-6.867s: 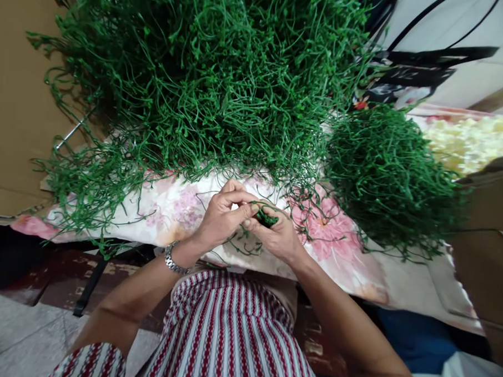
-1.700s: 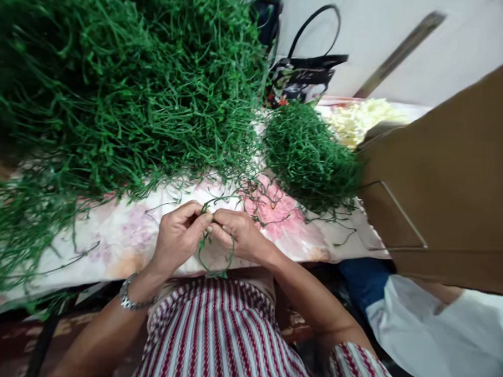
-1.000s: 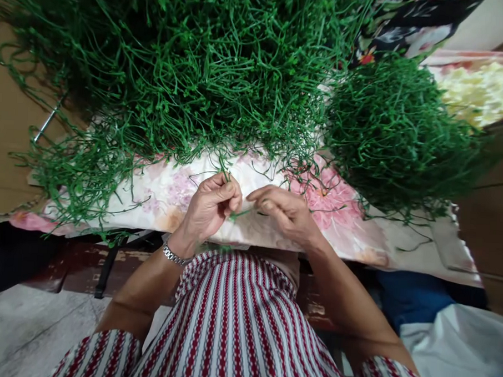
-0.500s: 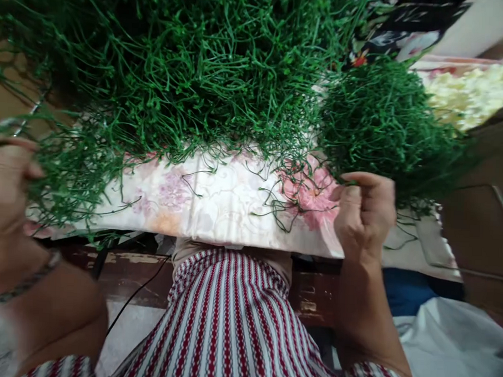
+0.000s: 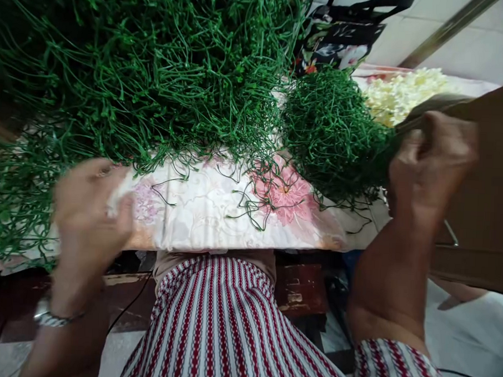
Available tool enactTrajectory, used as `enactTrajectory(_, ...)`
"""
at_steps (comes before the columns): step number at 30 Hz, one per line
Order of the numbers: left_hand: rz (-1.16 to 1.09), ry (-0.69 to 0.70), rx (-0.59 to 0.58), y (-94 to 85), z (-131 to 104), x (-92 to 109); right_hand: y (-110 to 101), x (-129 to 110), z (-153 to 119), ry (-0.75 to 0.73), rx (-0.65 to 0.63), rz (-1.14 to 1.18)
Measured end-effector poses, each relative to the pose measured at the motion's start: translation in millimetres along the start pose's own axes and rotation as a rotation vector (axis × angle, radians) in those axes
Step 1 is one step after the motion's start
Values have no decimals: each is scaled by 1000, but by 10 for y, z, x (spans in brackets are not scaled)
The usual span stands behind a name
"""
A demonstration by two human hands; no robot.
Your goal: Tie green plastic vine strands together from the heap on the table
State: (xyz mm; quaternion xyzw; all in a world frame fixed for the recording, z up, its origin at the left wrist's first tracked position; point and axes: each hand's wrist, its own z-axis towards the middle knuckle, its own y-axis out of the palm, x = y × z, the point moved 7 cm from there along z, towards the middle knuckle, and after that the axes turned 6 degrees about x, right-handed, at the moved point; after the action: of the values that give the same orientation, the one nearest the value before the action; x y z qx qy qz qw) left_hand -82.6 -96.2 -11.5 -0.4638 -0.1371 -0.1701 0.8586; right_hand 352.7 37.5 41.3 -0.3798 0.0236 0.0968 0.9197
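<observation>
My left hand (image 5: 92,204), smeared by motion, hangs over the left part of the flowered cloth (image 5: 209,209). A pale patch shows between its thumb and fingers; I cannot tell whether it is something held or the cloth behind. My right hand (image 5: 436,152) is raised at the right, in front of the cardboard box, fingers curled closed; what they hold, if anything, is hidden. A large heap of thin green plastic-looking stems (image 5: 177,79) fills the far side. A smaller pile of green stems (image 5: 333,131) lies left of my right hand. Several loose stems (image 5: 254,205) are scattered across the cloth.
The cardboard box (image 5: 484,210) stands at the right edge. Cream-coloured flowers (image 5: 401,95) lie behind the smaller pile. A black flowered bag (image 5: 337,36) sits at the back. Part of another person's hand or foot (image 5: 459,292) shows below the box.
My right hand has moved right and up from the cloth to the box. The left hand has come from the far left toward the middle. The view has turned right.
</observation>
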Motion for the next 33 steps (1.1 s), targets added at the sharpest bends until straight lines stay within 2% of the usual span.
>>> enactTrajectory(2, 62, 201, -139, 389, -35, 334, -188, -346, -110, -34, 104, 23)
enactTrajectory(3, 57, 273, -246, 589, -73, 488, -161, -587, -198, -122, 28, 78)
enactTrajectory(4, 44, 324, -310, 738, -106, 628, -74, -843, -325, -225, -103, 163)
enactTrajectory(5, 25, 358, -337, 838, -130, 753, 81, -1093, -504, -326, -310, 237)
enactTrajectory(7, -22, 410, -364, 944, -172, 946, 361, -1471, -907, -472, -610, 289)
enactTrajectory(8, -43, 426, -369, 961, -189, 1007, 473, -1576, -1067, -492, -674, 282)
enactTrajectory(10, -72, 441, -377, 962, -218, 1054, 622, -1680, -1260, -491, -672, 280)
enactTrajectory(13, -88, 424, -363, 931, -233, 991, 714, -1639, -1309, -470, -599, 295)
enactTrajectory(16, -87, 416, -342, 889, -203, 901, 669, -1470, -1185, -497, -525, 275)
enactTrajectory(20, -56, 464, -357, 826, -25, 865, 513, -1084, -1016, -525, -460, 142)
enactTrajectory(23, 16, 483, -398, 873, 236, 905, 439, -724, -949, -437, -396, 3)
enactTrajectory(25, 55, 495, -444, 1009, 415, 989, 440, -559, -957, -387, -375, -42)
enactTrajectory(27, 73, 491, -488, 1219, 565, 1108, 453, -480, -984, -355, -347, -39)
enactTrajectory(30, 75, 468, -511, 1573, 713, 1305, 465, -453, -1031, -319, -307, 1)
enactTrajectory(33, 110, 405, -533, 1860, 780, 1418, 461, -446, -1074, -293, -290, 32)
